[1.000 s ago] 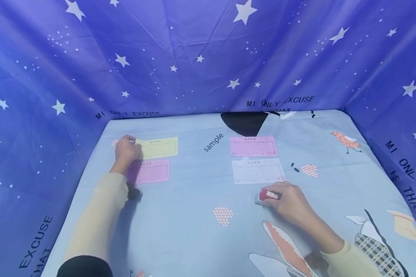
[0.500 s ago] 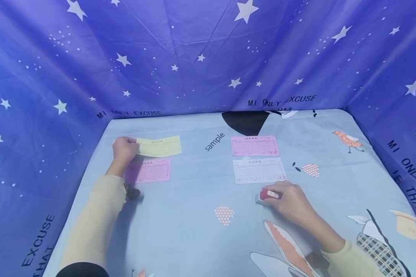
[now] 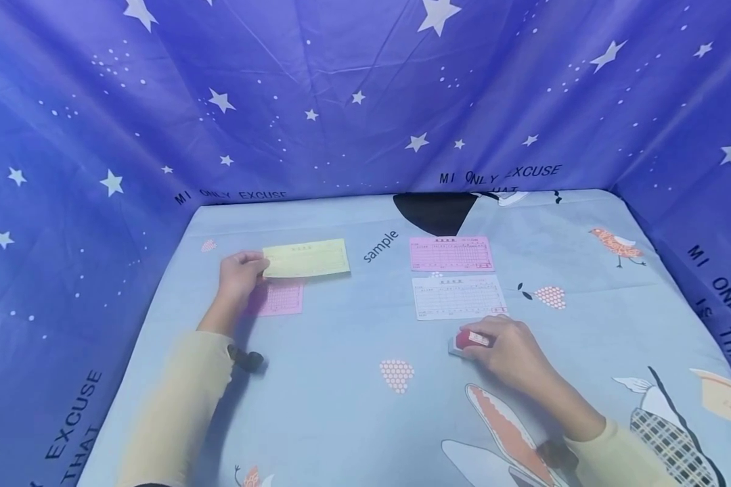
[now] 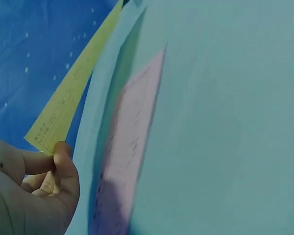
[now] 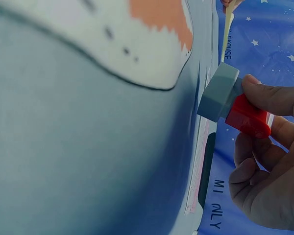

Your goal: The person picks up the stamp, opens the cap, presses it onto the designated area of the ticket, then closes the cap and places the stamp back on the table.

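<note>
My left hand pinches the left end of a yellow receipt slip between thumb and fingers. In the left wrist view the yellow slip is raised off the table, above a pink slip lying flat. The hand and yellow slip cover part of that pink slip in the head view. My right hand holds a stamp with a red handle and grey base, just in front of a white slip. In the right wrist view the stamp is gripped by its red part.
Another pink slip lies behind the white one; both bear small red marks at the lower right corner. A light blue patterned cloth covers the table. Purple star-printed curtains rise at the back and sides.
The left hand has lifted the yellow slip from the table and carried it to the right. The right hand and stamp have stayed put.
</note>
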Tool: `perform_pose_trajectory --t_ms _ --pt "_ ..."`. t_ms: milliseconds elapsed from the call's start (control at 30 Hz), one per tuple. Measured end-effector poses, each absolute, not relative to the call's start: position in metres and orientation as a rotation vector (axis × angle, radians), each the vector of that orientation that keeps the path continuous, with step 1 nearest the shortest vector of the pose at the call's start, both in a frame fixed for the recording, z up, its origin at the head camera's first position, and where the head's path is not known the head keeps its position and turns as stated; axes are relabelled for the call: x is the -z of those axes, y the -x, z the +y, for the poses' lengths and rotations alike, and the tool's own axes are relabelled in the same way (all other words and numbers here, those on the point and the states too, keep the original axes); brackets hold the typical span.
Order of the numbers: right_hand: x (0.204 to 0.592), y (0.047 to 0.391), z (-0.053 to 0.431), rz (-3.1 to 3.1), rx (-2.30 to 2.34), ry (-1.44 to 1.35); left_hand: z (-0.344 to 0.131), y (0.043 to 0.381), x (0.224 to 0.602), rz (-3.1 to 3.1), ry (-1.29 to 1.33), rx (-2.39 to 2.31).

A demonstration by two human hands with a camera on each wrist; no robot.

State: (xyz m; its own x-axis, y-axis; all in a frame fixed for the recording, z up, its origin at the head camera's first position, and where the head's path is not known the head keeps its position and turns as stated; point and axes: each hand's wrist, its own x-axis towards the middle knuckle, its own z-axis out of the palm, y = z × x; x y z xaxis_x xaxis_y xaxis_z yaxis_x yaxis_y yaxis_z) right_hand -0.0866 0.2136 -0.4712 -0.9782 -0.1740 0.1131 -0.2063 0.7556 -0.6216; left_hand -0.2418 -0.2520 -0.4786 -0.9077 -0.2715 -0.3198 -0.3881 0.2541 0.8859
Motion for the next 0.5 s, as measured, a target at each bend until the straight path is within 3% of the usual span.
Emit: perform_pose_trajectory --t_ms 500 --pt "0.467 0.084 0.210 -2.905 -1.024 -0.336 -0.188 0.176 0.496 2.327 0.486 -1.835"
